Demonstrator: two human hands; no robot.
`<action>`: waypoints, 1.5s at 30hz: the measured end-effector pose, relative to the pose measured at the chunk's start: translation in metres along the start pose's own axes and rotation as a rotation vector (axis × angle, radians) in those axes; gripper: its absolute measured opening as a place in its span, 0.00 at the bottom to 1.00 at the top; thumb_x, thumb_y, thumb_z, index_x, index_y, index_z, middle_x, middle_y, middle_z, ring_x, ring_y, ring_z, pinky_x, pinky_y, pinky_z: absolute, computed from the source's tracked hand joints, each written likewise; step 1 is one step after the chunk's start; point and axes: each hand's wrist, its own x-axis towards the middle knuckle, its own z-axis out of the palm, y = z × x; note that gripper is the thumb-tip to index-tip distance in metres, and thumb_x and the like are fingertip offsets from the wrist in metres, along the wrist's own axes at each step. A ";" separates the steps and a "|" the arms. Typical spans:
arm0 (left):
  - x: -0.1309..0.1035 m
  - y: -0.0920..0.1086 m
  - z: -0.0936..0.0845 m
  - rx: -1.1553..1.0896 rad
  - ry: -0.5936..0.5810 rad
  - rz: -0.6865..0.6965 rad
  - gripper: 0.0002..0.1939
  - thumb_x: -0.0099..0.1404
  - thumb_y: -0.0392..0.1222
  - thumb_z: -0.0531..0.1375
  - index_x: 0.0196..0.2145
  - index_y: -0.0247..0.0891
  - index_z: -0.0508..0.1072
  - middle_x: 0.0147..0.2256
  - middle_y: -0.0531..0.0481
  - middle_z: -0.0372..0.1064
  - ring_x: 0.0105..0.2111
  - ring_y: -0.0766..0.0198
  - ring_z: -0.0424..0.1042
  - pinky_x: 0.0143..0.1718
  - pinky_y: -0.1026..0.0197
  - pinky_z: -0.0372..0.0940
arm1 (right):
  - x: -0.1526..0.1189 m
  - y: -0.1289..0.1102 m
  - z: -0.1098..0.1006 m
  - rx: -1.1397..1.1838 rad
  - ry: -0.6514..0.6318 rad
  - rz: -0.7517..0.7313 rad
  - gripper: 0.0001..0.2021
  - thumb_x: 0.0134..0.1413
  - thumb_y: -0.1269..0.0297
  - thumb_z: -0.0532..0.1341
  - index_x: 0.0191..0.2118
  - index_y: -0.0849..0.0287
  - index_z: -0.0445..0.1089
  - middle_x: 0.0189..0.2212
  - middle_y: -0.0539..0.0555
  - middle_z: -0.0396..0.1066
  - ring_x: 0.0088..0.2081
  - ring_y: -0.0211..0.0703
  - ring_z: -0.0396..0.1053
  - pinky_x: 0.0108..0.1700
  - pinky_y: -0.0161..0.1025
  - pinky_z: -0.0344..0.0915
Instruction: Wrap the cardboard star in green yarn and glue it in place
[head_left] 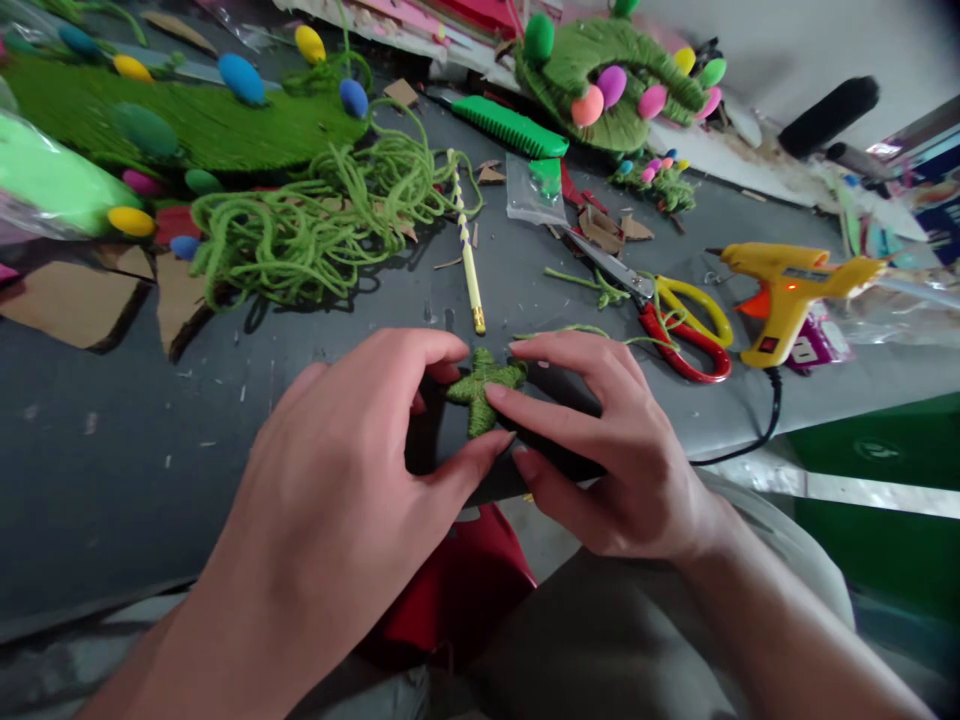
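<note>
Close to the table's front edge, a small star (478, 394) wrapped in green yarn is between my two hands. My left hand (352, 430) grips it, fingertips at its left arm and thumb along its lower arm. Fingers of my right hand (600, 430) are curled about its right side, with one fingertip pressed on the star's middle. A thin green yarn strand (577, 329) runs from beside the right fingertips towards the scissors (686, 330), which have red and yellow handles. Just beyond the star lies a pale pencil (470, 270). The star's underside is hidden.
A heap of loose green yarn (315, 225) lies at the left, beside cardboard pieces (71, 300). A yellow glue gun (795, 290) stands at the right, its cord hanging over the edge. Behind are a green cutter (510, 125) and a yarn-wrapped wreath (592, 70) with coloured balls.
</note>
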 end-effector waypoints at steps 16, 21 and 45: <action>-0.001 -0.002 -0.001 -0.002 -0.004 -0.004 0.19 0.68 0.58 0.61 0.54 0.54 0.67 0.43 0.56 0.75 0.39 0.54 0.77 0.40 0.48 0.67 | 0.000 0.001 0.001 0.018 0.076 -0.007 0.24 0.55 0.68 0.66 0.59 0.56 0.74 0.58 0.65 0.71 0.59 0.59 0.71 0.60 0.62 0.68; -0.001 -0.002 0.001 0.016 -0.006 -0.007 0.20 0.67 0.59 0.61 0.54 0.56 0.66 0.44 0.58 0.76 0.40 0.55 0.77 0.40 0.48 0.67 | 0.001 0.000 0.001 0.032 0.072 -0.011 0.22 0.56 0.68 0.66 0.57 0.57 0.75 0.58 0.65 0.71 0.59 0.58 0.70 0.61 0.61 0.68; 0.003 -0.001 -0.011 -0.047 -0.112 -0.023 0.22 0.66 0.50 0.63 0.56 0.54 0.66 0.50 0.55 0.77 0.44 0.50 0.78 0.43 0.46 0.66 | 0.035 0.013 -0.007 0.144 -0.038 0.048 0.06 0.67 0.71 0.62 0.42 0.57 0.79 0.53 0.58 0.73 0.56 0.49 0.70 0.61 0.50 0.66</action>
